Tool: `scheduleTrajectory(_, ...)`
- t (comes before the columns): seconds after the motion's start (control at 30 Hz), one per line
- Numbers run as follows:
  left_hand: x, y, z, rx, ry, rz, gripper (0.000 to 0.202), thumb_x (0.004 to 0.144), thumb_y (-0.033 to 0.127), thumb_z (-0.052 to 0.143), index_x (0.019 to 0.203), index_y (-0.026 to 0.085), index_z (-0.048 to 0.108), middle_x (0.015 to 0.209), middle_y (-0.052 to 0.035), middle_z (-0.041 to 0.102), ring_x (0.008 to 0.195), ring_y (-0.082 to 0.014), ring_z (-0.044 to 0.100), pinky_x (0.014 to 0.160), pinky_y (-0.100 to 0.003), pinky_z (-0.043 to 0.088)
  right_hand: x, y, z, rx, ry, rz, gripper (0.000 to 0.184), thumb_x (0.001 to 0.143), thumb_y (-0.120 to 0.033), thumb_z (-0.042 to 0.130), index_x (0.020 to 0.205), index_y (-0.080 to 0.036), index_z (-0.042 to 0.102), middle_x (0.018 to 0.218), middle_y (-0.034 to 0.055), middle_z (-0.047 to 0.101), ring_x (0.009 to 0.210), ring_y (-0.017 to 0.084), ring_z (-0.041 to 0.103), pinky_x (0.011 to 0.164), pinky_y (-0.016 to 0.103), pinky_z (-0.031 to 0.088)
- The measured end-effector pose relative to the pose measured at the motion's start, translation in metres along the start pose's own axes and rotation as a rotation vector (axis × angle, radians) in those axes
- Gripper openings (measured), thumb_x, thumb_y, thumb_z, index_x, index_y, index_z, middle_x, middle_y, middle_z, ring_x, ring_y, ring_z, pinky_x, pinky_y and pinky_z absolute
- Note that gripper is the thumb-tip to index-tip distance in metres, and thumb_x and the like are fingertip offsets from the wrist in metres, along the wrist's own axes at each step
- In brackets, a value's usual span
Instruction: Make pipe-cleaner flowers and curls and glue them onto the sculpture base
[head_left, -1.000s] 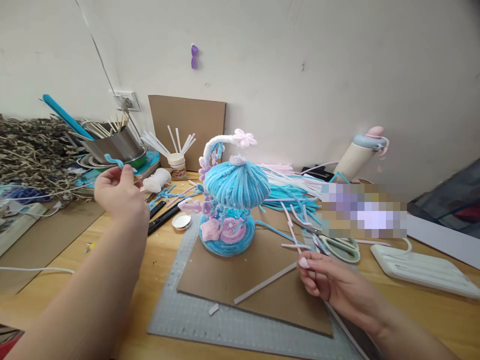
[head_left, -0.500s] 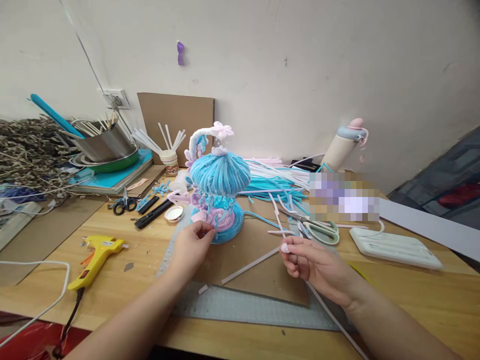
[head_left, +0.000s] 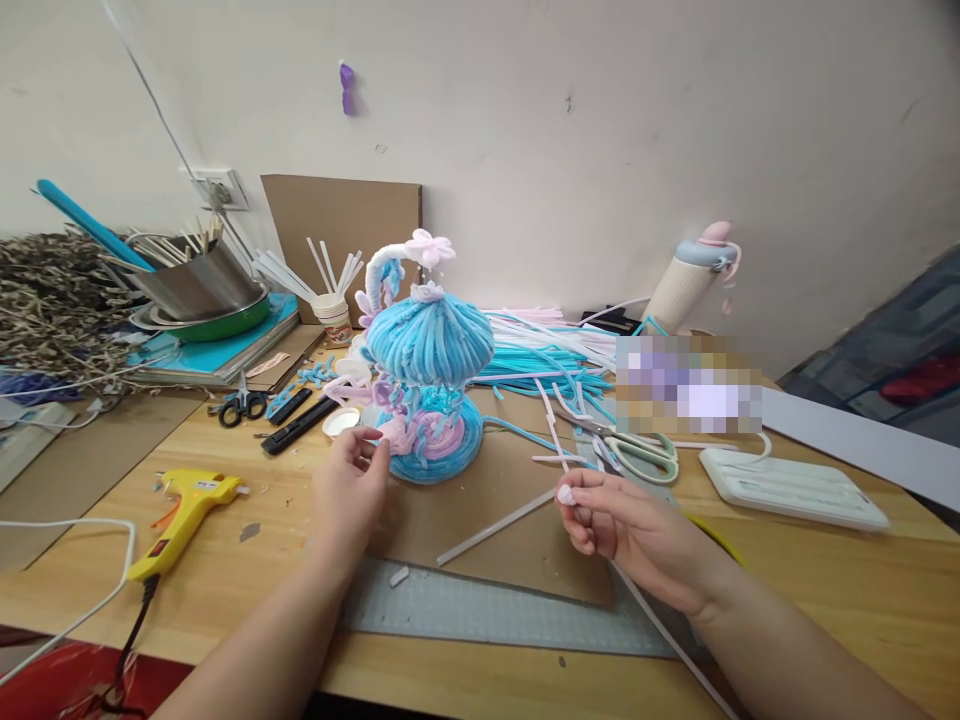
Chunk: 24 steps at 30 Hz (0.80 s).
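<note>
A blue and pink pipe-cleaner lamp-like craft (head_left: 430,345) stands upright on cardboard, with a pleated blue top, a round blue base and a curved white stem ending in a pink flower. My left hand (head_left: 351,485) is at the left of the base, its fingers loosely curved and apart beside a pink piece (head_left: 397,435); whether they touch it I cannot tell. In front and to the right, my right hand (head_left: 630,525) pinches a small white piece (head_left: 566,495) between thumb and fingertips. That piece is too small to name exactly.
A yellow glue gun (head_left: 187,510) lies at left with its cord. Black-handled scissors (head_left: 242,403) and a black cutter (head_left: 300,425) lie behind my left hand. Green-handled scissors (head_left: 641,455), blue pipe cleaners (head_left: 540,370), a white keyboard-like device (head_left: 795,488) and a bottle (head_left: 682,280) are at right.
My left hand has moved left, away from the front of the base, and its fingers have parted. My right hand still pinches the small white piece. The view has shifted slightly.
</note>
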<state>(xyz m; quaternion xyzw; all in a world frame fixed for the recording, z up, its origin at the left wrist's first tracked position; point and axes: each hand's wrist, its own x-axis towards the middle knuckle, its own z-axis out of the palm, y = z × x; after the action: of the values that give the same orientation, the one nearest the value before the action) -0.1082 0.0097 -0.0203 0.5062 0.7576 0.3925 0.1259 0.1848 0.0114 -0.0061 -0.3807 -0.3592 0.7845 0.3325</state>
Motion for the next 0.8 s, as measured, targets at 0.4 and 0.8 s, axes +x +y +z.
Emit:
scheduleTrajectory(0.4,0.114,-0.061,-0.089,0.727,-0.05,0.01,0.039,0.079,0.026,0.056,0.114,0.011,0.059,0.115,-0.0196,0.059,0.111,-0.0373,0.051,0.092,-0.05,0.041,0.009,0.006,-0.006,0.014,0.022,-0.025,0.011,0.079,-0.023,0.066,0.085,-0.015,0.061,0.068,-0.001,0.053,0.059,0.008,0.048,0.052,0.021,0.039)
scheduleTrajectory(0.8,0.213,-0.039,-0.039,0.507,-0.311,0.289,0.039,0.073,0.032,0.065,0.11,0.021,0.06,0.104,0.0003,0.067,0.079,-0.0163,0.062,0.068,-0.025,0.048,0.013,0.008,-0.009,0.033,0.055,0.0,0.009,0.081,-0.023,0.064,0.086,-0.016,0.061,0.068,-0.0012,0.053,0.058,0.008,0.048,0.052,0.021,0.038)
